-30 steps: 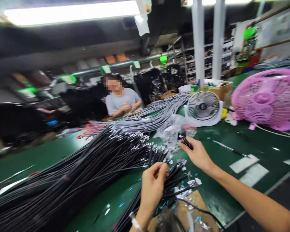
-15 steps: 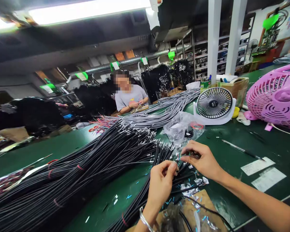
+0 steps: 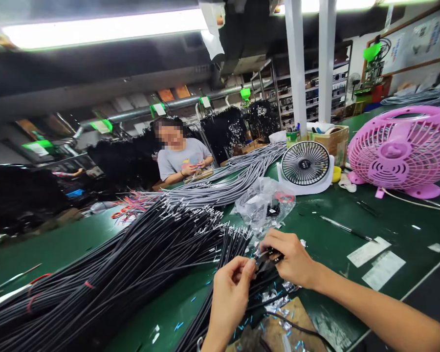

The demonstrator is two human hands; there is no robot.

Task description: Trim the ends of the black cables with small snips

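My left hand (image 3: 231, 286) is closed, thumb and fingers pinching the end of a black cable whose thin wires barely show. Close against it on the right, my right hand (image 3: 291, 256) is curled around a small dark tool with a metallic blade (image 3: 266, 255), which looks like snips. The blade meets the cable end at my left fingertips. Behind both hands, a bundle of black cables (image 3: 236, 239) shows stripped, silvery tips. Foil scraps (image 3: 276, 300) and blue wire bits lie below my right hand.
A large black cable pile (image 3: 132, 259) fills the left of the green table, with grey cables (image 3: 220, 193) behind it. A clear plastic bag (image 3: 260, 198), white fan (image 3: 306, 166), pink fan (image 3: 403, 151), pen (image 3: 348, 229) and paper slips (image 3: 383, 271) lie around. A person (image 3: 181, 156) sits opposite.
My right hand has turned and brought the dark tool from its palm to the cable end. My left hand keeps its pinch. The whole view has shifted somewhat.
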